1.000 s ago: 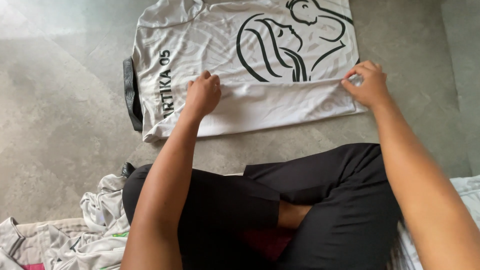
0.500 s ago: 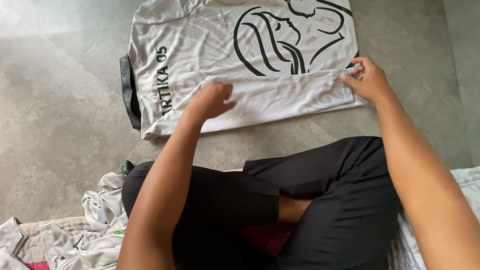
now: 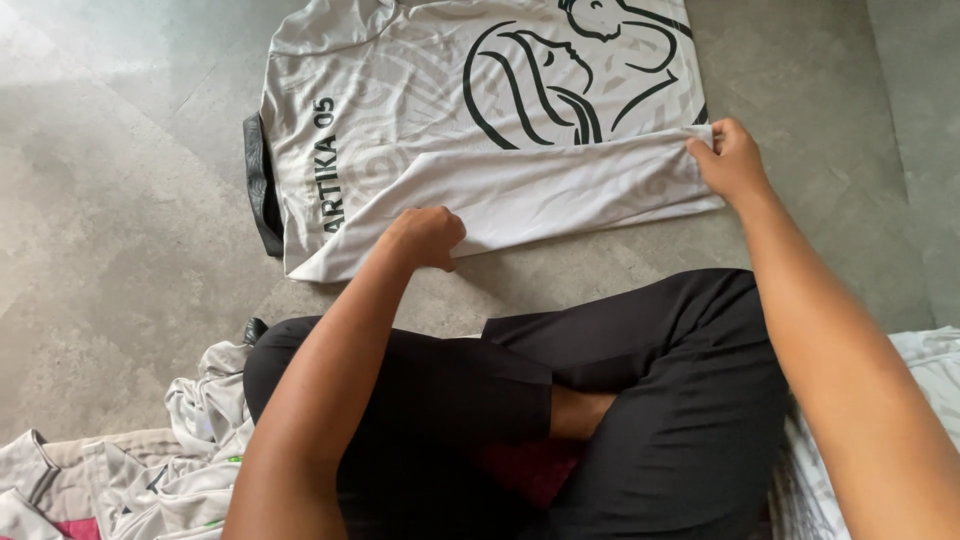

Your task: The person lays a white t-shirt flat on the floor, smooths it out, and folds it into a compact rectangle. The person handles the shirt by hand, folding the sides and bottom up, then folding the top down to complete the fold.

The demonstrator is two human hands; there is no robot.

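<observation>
One white shirt (image 3: pixel 450 130) with a black line drawing lies flat on the grey floor (image 3: pixel 100 250) at upper centre. The right hand (image 3: pixel 730 160) pinches its folded edge; the left hand (image 3: pixel 425 238), curled shut, grips its lower edge. One crumpled clothes pile (image 3: pixel 150 470) sits lower left.

Crumpled white clothes (image 3: pixel 170 470) lie on the grey floor (image 3: pixel 110 250).

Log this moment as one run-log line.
left hand: fist on folded edge of white shirt | right hand: pinching its fold | shirt: flat on grey floor
</observation>
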